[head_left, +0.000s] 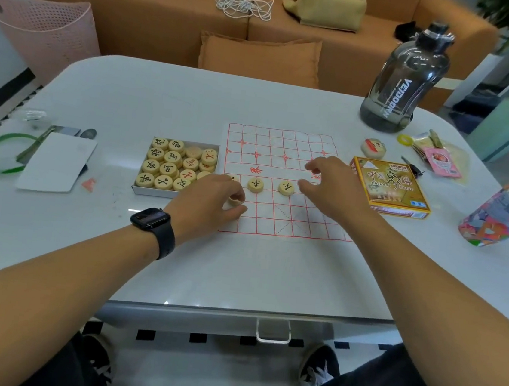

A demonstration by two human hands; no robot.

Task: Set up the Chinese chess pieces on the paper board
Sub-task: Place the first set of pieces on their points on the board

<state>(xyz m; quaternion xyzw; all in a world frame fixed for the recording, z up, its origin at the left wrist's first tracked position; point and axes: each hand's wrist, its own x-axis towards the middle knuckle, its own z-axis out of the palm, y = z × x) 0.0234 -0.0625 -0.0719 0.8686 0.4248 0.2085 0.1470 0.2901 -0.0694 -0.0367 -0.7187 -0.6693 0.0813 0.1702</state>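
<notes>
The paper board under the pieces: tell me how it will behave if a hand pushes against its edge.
The paper board looks thin and shows fold creases, so it is probably floppy and would buckle rather than slide as one sheet. Only a few pieces weigh it down, so it likely shifts easily on the smooth table. The left hand over its corner may help pin it.

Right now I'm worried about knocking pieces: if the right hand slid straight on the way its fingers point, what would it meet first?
Probably the nearest piece on the board; the right hand points left along that row, though its height is unclear.
</notes>
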